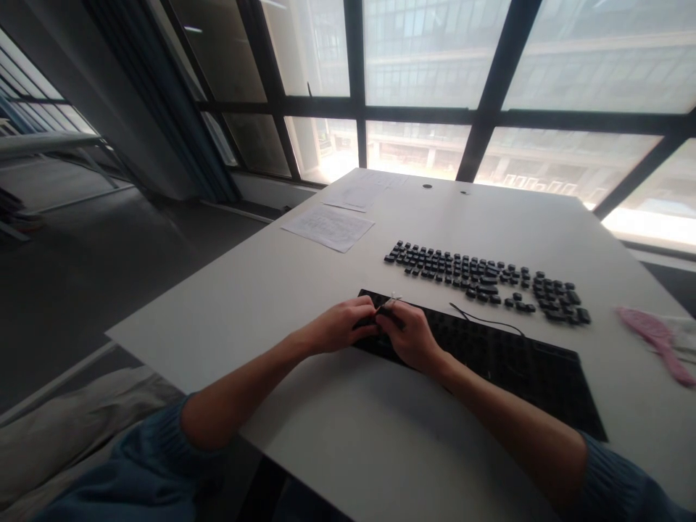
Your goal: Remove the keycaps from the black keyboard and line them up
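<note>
A black keyboard (489, 359) lies at a slant on the white table, its keycaps off over the part that shows. Both hands meet over its left end. The fingers of my left hand (348, 322) are pinched together at a small dark piece, too hidden to name. My right hand (410, 330) is closed right beside it, around a small tool with a thin pale end (394, 298) poking up above the fingers. Behind the keyboard, loose black keycaps (462, 270) are laid out in rows like a keyboard layout.
A thin black cable (483, 319) curves behind the keyboard. Printed sheets (329, 226) lie toward the far left of the white table (228, 304). On the right edge rests a pink handled object (652, 337) beside clear plastic. Large windows (418, 58) stand beyond the table.
</note>
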`<action>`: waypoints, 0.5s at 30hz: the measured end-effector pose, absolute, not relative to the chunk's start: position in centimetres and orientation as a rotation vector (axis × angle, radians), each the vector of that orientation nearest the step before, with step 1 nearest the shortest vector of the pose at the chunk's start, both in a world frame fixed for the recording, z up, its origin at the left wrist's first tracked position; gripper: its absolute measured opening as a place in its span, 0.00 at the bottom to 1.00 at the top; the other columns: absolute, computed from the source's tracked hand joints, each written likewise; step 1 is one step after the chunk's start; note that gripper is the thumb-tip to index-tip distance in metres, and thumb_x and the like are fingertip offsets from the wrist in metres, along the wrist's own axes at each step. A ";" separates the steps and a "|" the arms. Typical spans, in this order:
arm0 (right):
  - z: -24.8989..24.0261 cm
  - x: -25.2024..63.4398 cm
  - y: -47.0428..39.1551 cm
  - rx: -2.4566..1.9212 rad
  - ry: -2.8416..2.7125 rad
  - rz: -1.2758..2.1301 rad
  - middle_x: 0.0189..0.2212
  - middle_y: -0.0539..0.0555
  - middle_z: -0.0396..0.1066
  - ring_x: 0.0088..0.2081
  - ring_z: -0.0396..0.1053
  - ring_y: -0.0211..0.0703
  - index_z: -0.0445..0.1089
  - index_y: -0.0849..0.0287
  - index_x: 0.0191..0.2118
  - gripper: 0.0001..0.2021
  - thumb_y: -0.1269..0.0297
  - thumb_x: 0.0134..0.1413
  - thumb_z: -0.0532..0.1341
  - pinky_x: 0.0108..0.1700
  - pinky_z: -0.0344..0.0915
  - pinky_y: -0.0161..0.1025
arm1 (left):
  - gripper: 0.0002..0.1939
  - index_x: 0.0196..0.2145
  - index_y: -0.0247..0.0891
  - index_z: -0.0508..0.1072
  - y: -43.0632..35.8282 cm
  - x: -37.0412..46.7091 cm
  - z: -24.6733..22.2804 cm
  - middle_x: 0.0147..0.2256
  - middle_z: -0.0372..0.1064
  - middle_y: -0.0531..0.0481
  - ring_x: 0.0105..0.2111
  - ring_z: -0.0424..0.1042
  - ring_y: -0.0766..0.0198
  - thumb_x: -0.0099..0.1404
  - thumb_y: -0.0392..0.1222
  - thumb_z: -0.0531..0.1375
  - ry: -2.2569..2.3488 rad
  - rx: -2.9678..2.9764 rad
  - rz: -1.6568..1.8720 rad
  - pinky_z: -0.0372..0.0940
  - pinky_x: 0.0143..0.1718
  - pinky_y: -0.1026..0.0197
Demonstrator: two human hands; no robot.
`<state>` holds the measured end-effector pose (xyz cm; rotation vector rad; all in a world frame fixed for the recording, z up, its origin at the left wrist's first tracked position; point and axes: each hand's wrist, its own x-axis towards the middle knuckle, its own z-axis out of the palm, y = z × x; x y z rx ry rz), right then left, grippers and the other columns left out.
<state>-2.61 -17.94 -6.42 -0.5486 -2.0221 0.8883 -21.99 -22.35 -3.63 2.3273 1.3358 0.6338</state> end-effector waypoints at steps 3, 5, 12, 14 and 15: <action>-6.2 -2.4 -18.0 -0.605 -1.942 0.849 0.25 0.50 0.67 0.28 0.64 0.40 0.67 0.58 0.28 0.10 0.64 0.62 0.58 0.34 0.62 0.38 | 0.05 0.38 0.37 0.70 -22.5 -21.3 -3.4 0.39 0.67 0.47 0.38 0.67 0.61 0.69 0.41 0.57 1.355 2.393 0.693 0.63 0.40 0.61; -6.1 -2.4 -18.0 -0.613 -1.921 0.861 0.26 0.51 0.68 0.29 0.65 0.41 0.68 0.58 0.29 0.10 0.64 0.62 0.58 0.34 0.62 0.38 | 0.04 0.38 0.37 0.70 -22.5 -21.1 -3.5 0.39 0.68 0.47 0.40 0.67 0.61 0.69 0.40 0.57 1.341 2.396 0.746 0.63 0.42 0.60; -6.5 -3.0 -17.2 -0.768 -1.811 0.979 0.26 0.50 0.70 0.28 0.66 0.40 0.68 0.58 0.32 0.08 0.63 0.62 0.57 0.33 0.62 0.37 | 0.15 0.47 0.39 0.67 -21.9 -21.5 -4.9 0.37 0.69 0.50 0.37 0.68 0.62 0.66 0.46 0.63 1.420 2.266 1.029 0.66 0.41 0.59; -6.6 -3.0 -17.1 -0.781 -1.772 1.021 0.25 0.49 0.69 0.28 0.66 0.40 0.67 0.58 0.31 0.09 0.63 0.62 0.56 0.32 0.62 0.36 | 0.11 0.44 0.39 0.69 -22.0 -21.5 -5.0 0.39 0.69 0.48 0.40 0.68 0.61 0.67 0.46 0.61 1.383 2.352 0.986 0.66 0.43 0.58; -6.6 -3.0 -17.0 -0.782 -1.753 1.039 0.25 0.49 0.69 0.27 0.66 0.40 0.67 0.58 0.31 0.09 0.63 0.62 0.56 0.32 0.62 0.36 | 0.09 0.43 0.40 0.71 -22.1 -21.4 -4.9 0.40 0.69 0.47 0.41 0.68 0.60 0.68 0.46 0.60 1.360 2.406 0.957 0.66 0.45 0.58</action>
